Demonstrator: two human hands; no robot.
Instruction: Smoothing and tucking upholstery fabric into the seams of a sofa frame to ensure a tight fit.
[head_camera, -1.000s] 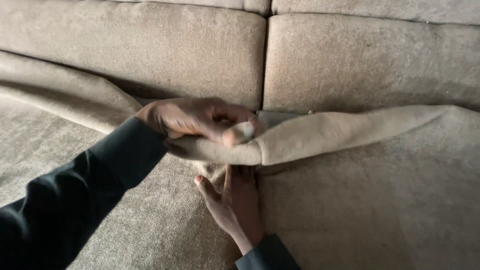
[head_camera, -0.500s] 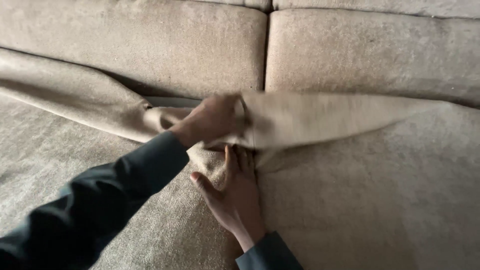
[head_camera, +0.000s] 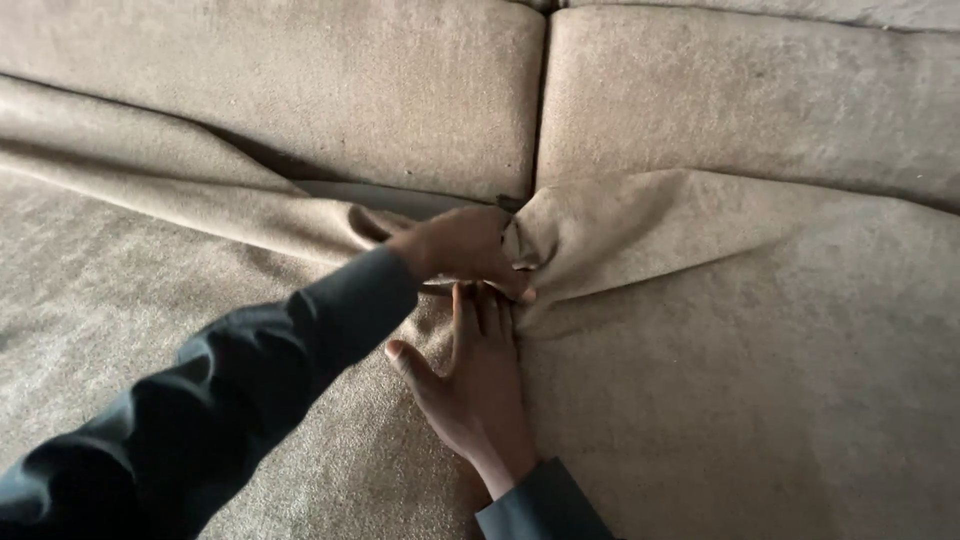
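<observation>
The right hand lies flat, open, pressing the tan sofa cover onto the seat. Just beyond it, the left hand has slid toward the back cushions, its grip closed on a bunched fold now pushed at the crease, where it was lifted before, so tucking looks underway.

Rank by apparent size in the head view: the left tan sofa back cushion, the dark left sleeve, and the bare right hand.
1. Left tan sofa back cushion: covers the most picture area.
2. Dark left sleeve: nearly as large, but it is nearest the camera, so the order of these two is unsure.
3. Bare right hand: clearly smallest.
</observation>
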